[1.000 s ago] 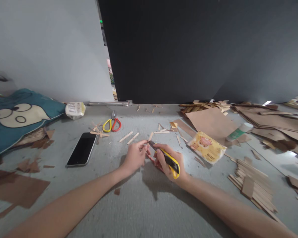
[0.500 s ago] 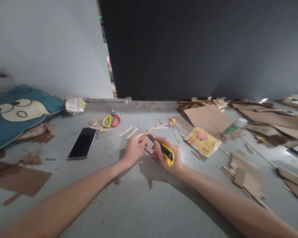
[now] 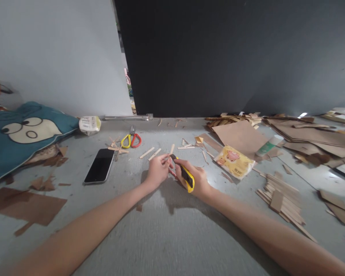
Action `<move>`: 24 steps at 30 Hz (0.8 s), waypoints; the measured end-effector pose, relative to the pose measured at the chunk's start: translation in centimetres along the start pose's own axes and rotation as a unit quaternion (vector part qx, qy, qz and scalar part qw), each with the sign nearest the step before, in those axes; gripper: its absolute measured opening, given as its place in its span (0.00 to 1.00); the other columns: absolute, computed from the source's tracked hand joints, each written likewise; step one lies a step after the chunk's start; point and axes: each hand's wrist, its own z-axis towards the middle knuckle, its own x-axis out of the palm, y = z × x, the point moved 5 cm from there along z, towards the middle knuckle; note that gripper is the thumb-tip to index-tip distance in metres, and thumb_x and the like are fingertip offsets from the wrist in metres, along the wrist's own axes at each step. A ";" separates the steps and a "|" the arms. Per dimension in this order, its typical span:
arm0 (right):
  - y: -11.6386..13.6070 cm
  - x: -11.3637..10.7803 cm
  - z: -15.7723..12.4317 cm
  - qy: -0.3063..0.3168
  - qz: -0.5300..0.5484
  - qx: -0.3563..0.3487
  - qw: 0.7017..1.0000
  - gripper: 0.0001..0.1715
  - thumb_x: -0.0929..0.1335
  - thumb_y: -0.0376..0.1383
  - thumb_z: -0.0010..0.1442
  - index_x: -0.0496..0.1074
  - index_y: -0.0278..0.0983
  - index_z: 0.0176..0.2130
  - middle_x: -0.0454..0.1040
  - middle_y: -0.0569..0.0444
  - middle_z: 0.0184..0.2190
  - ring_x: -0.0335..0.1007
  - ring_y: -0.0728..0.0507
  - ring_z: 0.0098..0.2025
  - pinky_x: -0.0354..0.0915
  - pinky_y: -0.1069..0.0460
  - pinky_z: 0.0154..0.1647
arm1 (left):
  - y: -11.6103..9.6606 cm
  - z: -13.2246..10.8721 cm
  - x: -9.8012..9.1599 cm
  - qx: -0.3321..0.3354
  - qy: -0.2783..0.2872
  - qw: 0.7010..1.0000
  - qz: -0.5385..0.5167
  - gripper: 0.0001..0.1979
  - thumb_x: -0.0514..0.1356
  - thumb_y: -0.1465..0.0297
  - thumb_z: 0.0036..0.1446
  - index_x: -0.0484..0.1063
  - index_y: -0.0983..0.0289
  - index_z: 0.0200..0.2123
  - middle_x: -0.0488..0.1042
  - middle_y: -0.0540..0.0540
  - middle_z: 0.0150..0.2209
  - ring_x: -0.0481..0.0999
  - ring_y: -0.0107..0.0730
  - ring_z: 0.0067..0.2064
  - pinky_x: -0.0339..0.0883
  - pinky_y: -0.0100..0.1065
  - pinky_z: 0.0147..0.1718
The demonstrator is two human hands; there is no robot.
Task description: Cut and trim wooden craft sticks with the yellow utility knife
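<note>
My right hand [image 3: 197,178] is closed around a yellow and black utility knife [image 3: 185,174], its black tip pointing up and left. My left hand [image 3: 157,169] pinches a small wooden craft stick [image 3: 167,158] right at the knife's tip. Both hands rest on the grey table [image 3: 172,226], almost touching each other. A thin reddish piece lies under the hands, mostly hidden.
A black phone [image 3: 99,165] lies left of my hands, with yellow and red scissors [image 3: 130,140] and loose sticks [image 3: 151,153] behind. A yellow packet [image 3: 233,161], glue bottle [image 3: 268,145], cardboard sheets [image 3: 310,136] and a stick pile [image 3: 280,197] lie right. A blue cushion [image 3: 20,134] sits far left.
Both hands have drifted slightly away from me and to the left, keeping the knife and stick together. The camera view shifted a little.
</note>
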 end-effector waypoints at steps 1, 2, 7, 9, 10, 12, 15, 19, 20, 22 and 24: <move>0.0 0.0 0.0 0.002 0.009 -0.001 1.000 0.11 0.66 0.32 0.72 0.75 0.38 0.51 0.80 0.57 0.26 0.71 0.52 0.19 0.66 0.58 0.23 | 0.0 0.1 0.0 -0.001 -0.001 1.000 -0.002 0.08 0.63 0.66 0.63 0.77 0.65 0.38 0.78 0.50 0.25 0.72 0.26 0.18 0.62 0.25 0.13; 0.0 0.0 0.1 0.005 0.018 -0.006 1.000 0.11 0.66 0.32 0.72 0.75 0.39 0.51 0.80 0.56 0.27 0.72 0.52 0.20 0.67 0.59 0.24 | 0.0 0.2 -0.1 0.000 -0.001 1.000 -0.002 0.08 0.62 0.66 0.63 0.76 0.65 0.35 0.78 0.51 0.26 0.72 0.26 0.18 0.61 0.25 0.13; -0.3 0.3 0.3 0.046 0.024 -0.017 0.999 0.10 0.67 0.32 0.71 0.74 0.40 0.52 0.83 0.53 0.33 0.77 0.49 0.27 0.72 0.56 0.30 | -0.2 0.5 -0.4 0.022 0.010 0.999 0.033 0.16 0.61 0.62 0.64 0.73 0.63 0.25 0.79 0.53 0.25 0.71 0.27 0.18 0.60 0.27 0.13; -0.7 0.7 0.2 0.079 0.017 -0.006 0.997 0.10 0.68 0.33 0.71 0.72 0.40 0.52 0.82 0.53 0.34 0.78 0.48 0.28 0.72 0.55 0.30 | -0.2 0.7 -0.8 0.026 0.007 0.998 0.050 0.18 0.62 0.60 0.63 0.73 0.63 0.24 0.78 0.52 0.24 0.68 0.26 0.15 0.59 0.28 0.13; -0.9 0.8 0.1 0.097 0.014 0.000 0.995 0.10 0.68 0.34 0.71 0.71 0.40 0.52 0.82 0.53 0.34 0.78 0.47 0.28 0.71 0.55 0.30 | -0.2 0.8 -0.9 0.027 0.005 0.998 0.056 0.18 0.62 0.59 0.64 0.73 0.63 0.24 0.78 0.51 0.23 0.67 0.26 0.15 0.59 0.29 0.14; -1.3 1.2 0.0 0.126 0.007 0.015 0.992 0.10 0.67 0.34 0.72 0.70 0.40 0.52 0.82 0.52 0.36 0.78 0.47 0.29 0.71 0.54 0.30 | -0.2 0.9 -1.2 0.029 0.004 0.998 0.061 0.19 0.61 0.58 0.64 0.73 0.63 0.24 0.76 0.50 0.22 0.67 0.26 0.14 0.58 0.30 0.14; -1.6 1.6 -0.1 0.152 0.007 0.018 0.988 0.10 0.64 0.33 0.73 0.70 0.41 0.52 0.82 0.51 0.40 0.79 0.47 0.32 0.72 0.54 0.33 | -0.2 0.8 -1.2 0.035 -0.001 0.997 0.067 0.20 0.61 0.58 0.65 0.72 0.63 0.24 0.74 0.50 0.20 0.67 0.27 0.14 0.58 0.30 0.15; -1.2 1.0 0.0 0.087 0.017 -0.011 0.996 0.08 0.65 0.32 0.72 0.71 0.40 0.49 0.81 0.53 0.36 0.78 0.49 0.30 0.70 0.56 0.32 | -0.1 0.4 -0.7 0.043 -0.009 0.997 0.071 0.19 0.61 0.59 0.64 0.73 0.63 0.24 0.76 0.51 0.22 0.68 0.27 0.15 0.59 0.29 0.15; -0.9 0.6 0.0 0.058 0.014 -0.017 0.998 0.07 0.65 0.31 0.71 0.71 0.40 0.48 0.81 0.55 0.33 0.77 0.50 0.27 0.69 0.56 0.30 | 0.0 0.5 -0.7 0.042 -0.012 0.997 0.071 0.18 0.61 0.60 0.63 0.73 0.63 0.24 0.76 0.51 0.22 0.69 0.27 0.15 0.59 0.29 0.14; 0.0 -0.2 -0.2 0.018 0.004 -0.045 0.999 0.07 0.66 0.29 0.69 0.70 0.40 0.46 0.78 0.58 0.28 0.73 0.51 0.23 0.65 0.57 0.27 | 0.1 1.0 -1.2 0.032 -0.031 0.996 0.073 0.16 0.61 0.62 0.63 0.74 0.63 0.25 0.77 0.51 0.22 0.68 0.26 0.14 0.58 0.28 0.14; 1.1 -0.8 -0.5 0.010 -0.006 -0.091 0.996 0.08 0.66 0.28 0.67 0.68 0.41 0.44 0.77 0.60 0.26 0.72 0.50 0.22 0.65 0.56 0.26 | 0.2 1.7 -2.8 0.000 -0.096 0.993 0.075 0.13 0.61 0.63 0.62 0.75 0.64 0.26 0.74 0.50 0.20 0.66 0.26 0.13 0.54 0.27 0.13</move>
